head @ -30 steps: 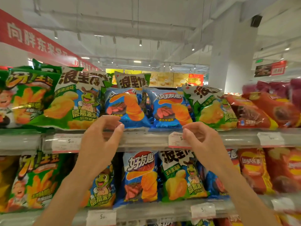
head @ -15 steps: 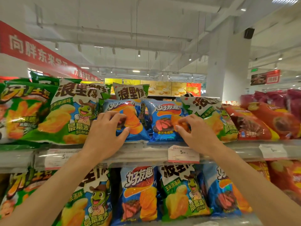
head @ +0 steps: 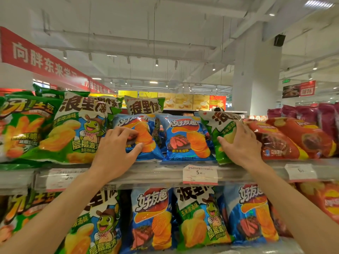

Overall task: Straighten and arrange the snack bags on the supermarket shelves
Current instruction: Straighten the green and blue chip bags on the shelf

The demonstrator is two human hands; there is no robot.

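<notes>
Hands grip two snack bags: left hand (head: 117,149) blue bag (head: 145,136), right hand (head: 242,143) green bag (head: 220,125).

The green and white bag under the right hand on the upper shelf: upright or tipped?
Tipped. The green and white bag leans left, its top edge slanting, while the right hand grips its side.

right hand (head: 240,145) now on green bag (head: 222,131)
</notes>
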